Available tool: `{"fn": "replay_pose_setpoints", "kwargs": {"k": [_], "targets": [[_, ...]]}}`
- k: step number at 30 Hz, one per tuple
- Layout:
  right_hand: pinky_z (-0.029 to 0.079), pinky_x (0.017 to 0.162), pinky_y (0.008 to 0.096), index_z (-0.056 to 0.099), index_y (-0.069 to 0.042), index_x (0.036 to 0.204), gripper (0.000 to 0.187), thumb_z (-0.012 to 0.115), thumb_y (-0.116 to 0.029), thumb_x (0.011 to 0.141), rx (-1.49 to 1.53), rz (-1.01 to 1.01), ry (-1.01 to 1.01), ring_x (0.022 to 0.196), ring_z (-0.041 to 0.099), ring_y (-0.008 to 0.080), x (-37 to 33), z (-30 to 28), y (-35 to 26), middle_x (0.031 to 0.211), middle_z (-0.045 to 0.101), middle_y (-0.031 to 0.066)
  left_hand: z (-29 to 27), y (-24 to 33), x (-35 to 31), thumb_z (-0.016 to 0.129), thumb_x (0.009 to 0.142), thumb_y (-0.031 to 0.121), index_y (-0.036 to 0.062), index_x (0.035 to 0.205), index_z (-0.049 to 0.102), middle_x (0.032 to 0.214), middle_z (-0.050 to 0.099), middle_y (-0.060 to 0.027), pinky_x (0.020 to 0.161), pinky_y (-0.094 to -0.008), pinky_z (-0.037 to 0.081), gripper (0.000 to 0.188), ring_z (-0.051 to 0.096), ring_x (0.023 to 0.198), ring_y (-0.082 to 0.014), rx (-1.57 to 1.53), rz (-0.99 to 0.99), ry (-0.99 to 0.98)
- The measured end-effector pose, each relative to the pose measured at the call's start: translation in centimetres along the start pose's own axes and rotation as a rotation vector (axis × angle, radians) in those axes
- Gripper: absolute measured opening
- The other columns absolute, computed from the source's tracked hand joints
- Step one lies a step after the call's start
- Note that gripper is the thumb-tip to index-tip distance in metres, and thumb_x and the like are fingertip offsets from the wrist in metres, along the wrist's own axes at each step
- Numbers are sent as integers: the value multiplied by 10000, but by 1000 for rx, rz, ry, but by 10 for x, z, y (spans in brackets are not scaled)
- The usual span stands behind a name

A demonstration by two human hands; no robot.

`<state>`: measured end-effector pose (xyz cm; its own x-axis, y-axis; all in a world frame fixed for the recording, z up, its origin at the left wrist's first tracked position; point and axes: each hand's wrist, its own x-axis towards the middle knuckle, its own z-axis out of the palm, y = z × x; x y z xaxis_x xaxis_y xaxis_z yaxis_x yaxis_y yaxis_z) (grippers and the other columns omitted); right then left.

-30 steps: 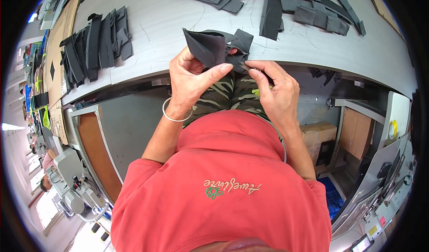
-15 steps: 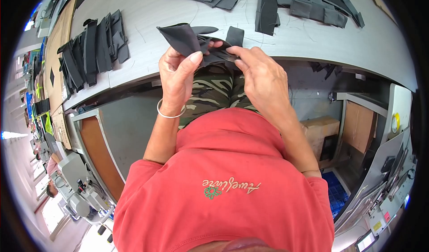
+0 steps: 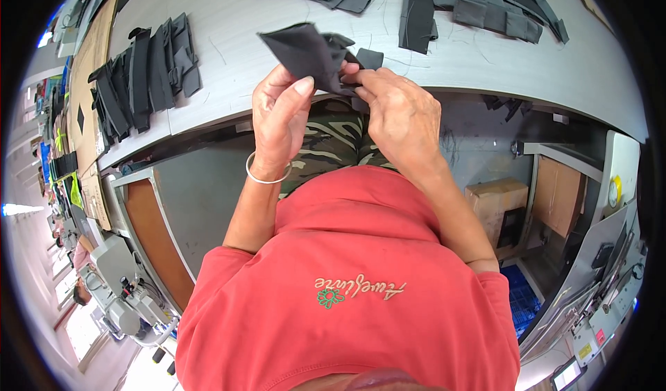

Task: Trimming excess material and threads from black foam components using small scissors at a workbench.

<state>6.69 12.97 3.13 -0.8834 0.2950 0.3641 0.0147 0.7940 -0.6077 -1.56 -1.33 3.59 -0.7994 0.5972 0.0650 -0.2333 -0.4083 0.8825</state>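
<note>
A folded piece of black fabric (image 3: 305, 50) is held up over the front edge of the grey worktable (image 3: 229, 51). My left hand (image 3: 277, 117), with a thin bangle on the wrist, pinches its lower left part between thumb and fingers. My right hand (image 3: 399, 110) grips the fabric's right end, fingers curled over it. Both hands meet just in front of my chest, above my camouflage trousers and red shirt.
A row of black fabric pieces (image 3: 142, 75) lies on the table's left. More black strips (image 3: 451, 3) are spread along the far side. Below the table stand a cardboard box (image 3: 496, 197) at right, a brown cabinet panel (image 3: 149, 231) at left, and machines at lower right.
Both hands have lifted the black fabric further up and over the table edge. The piece has been turned and folded more tightly between the fingers.
</note>
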Motion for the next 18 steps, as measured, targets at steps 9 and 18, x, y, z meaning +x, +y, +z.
{"fn": "replay_pose_setpoints", "kwargs": {"k": [9, 18], "targets": [[480, 618, 423, 679, -96, 931, 153, 546, -117, 857, 154, 183, -166, 721, 627, 306, -5, -7, 4, 758, 619, 81, 9, -2, 4, 544, 900, 16, -69, 1072, 557, 1064, 653, -240, 900, -369, 527, 192, 653, 1008, -255, 75, -15, 17], [481, 692, 393, 670, -83, 1019, 192, 547, -124, 877, 171, 237, -263, 787, 638, 318, -2, -10, 4, 891, 663, 94, 3, -3, 4, 565, 883, 9, -74, 1150, 544, 1068, 657, -221, 902, -351, 523, 281, 654, 1004, -244, 56, -28, -36]]}}
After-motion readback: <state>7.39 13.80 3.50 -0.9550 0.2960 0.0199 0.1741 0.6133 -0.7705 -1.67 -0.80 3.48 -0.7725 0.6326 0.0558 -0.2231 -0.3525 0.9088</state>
